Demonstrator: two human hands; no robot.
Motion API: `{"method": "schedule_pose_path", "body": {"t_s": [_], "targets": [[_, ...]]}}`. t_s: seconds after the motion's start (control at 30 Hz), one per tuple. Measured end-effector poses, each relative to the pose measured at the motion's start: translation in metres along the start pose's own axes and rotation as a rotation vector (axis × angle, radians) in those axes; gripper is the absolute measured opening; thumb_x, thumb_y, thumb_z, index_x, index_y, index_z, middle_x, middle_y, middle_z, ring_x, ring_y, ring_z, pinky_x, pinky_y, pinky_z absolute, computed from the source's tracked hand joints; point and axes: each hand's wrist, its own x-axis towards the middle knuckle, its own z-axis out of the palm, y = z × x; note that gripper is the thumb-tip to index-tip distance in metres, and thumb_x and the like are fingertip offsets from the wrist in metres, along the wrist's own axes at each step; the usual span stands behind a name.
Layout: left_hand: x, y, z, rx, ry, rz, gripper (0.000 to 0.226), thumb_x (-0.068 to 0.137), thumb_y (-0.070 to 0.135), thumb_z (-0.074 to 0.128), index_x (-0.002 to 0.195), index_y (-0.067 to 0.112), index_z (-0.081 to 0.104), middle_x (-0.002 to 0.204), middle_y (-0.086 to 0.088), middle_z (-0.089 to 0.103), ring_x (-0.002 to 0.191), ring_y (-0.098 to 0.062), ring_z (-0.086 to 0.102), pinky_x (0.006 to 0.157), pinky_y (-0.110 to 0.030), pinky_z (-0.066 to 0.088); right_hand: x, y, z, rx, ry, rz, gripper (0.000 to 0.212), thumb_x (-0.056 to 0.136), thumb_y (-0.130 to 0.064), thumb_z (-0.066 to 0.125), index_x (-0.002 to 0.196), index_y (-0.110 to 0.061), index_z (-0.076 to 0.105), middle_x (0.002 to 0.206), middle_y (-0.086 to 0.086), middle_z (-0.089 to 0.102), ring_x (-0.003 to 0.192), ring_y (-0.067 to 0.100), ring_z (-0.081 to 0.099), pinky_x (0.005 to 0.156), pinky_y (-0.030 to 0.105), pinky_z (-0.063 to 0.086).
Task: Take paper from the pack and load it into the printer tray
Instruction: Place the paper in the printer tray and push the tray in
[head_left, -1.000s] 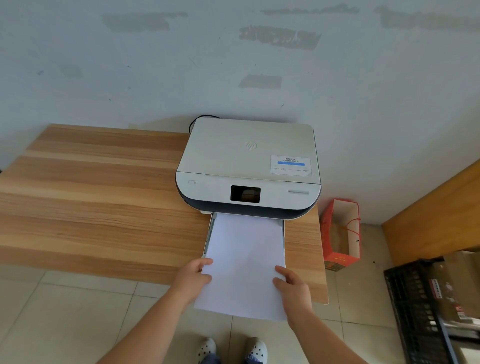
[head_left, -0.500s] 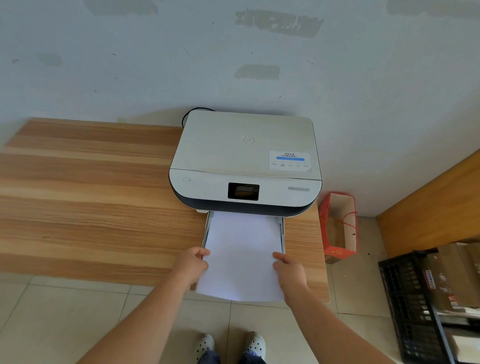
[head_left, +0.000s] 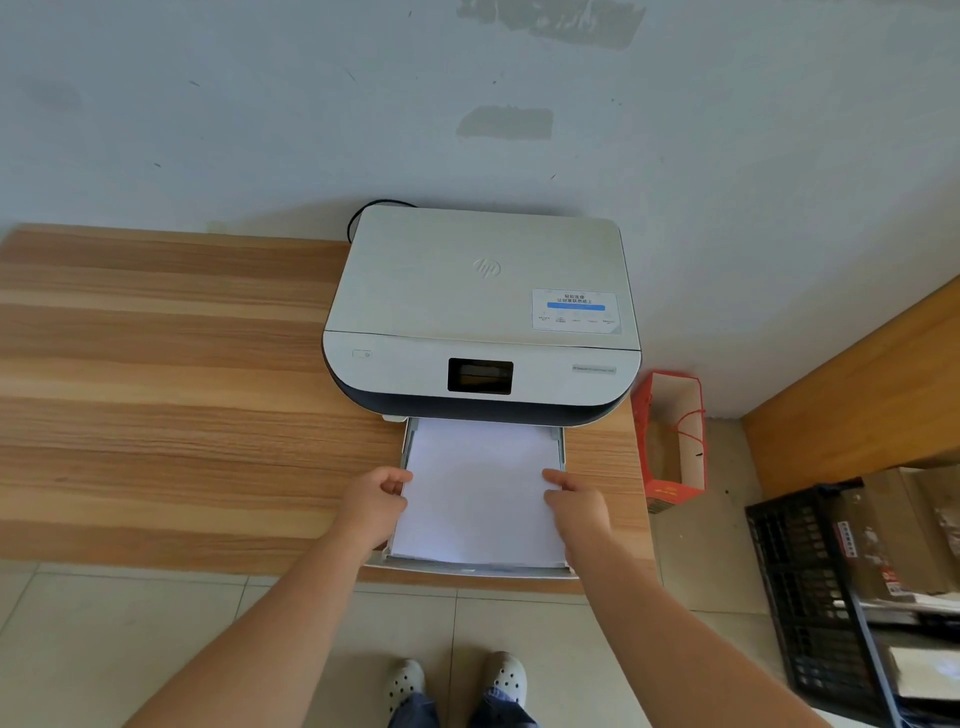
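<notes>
A white printer (head_left: 480, 306) with a dark base stands on the wooden table (head_left: 171, 405) against the wall. Its paper tray (head_left: 478, 570) is pulled out toward me over the table's front edge. A stack of white paper (head_left: 478, 493) lies in the tray, its far end under the printer. My left hand (head_left: 376, 501) grips the stack's left edge and my right hand (head_left: 576, 501) grips its right edge. The paper pack is not in view.
A red paper bag (head_left: 672, 441) stands on the tiled floor right of the table. A black crate (head_left: 810, 587) with boxes sits at the lower right, beside a wooden panel (head_left: 852, 384). A black cable (head_left: 363, 218) runs behind the printer.
Both hands have pushed the paper stack forward into the tray; its near edge, which hung past the tray front, now sits inside it.
</notes>
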Motion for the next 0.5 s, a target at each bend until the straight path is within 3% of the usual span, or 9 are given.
{"method": "schedule_pose_path", "body": {"t_s": [0.13,0.27,0.5], "targets": [[0.006,0.005,-0.001,0.055,0.020,0.043,0.040,0.087,-0.007,0.054,0.119,0.016,0.062,0.115,-0.001,0.058,0.105,-0.014,0.052,0.086,-0.026,0.043,0.004,-0.005,0.002,0.034,-0.001,0.024,0.038,0.093,-0.004,0.047,0.118,-0.026,0.065,0.088,0.005,0.064,0.072,0.022,0.055,0.069,0.035,0.054],[0.008,0.005,0.001,0.092,0.021,0.078,0.038,0.088,-0.004,0.057,0.120,0.016,0.062,0.118,-0.003,0.060,0.102,-0.013,0.052,0.083,-0.025,0.044,0.006,-0.009,0.003,-0.035,-0.050,0.000,0.035,0.096,-0.002,0.041,0.117,-0.021,0.061,0.084,-0.001,0.058,0.063,0.012,0.051,0.059,0.022,0.046],[-0.003,0.004,0.014,0.158,0.105,0.129,0.037,0.089,0.002,0.057,0.125,0.011,0.058,0.122,-0.007,0.060,0.097,-0.012,0.052,0.079,-0.024,0.043,0.005,-0.003,0.002,-0.076,0.036,-0.036,0.037,0.096,-0.010,0.046,0.126,-0.025,0.061,0.102,0.001,0.063,0.064,0.015,0.053,0.053,0.023,0.047]]}}
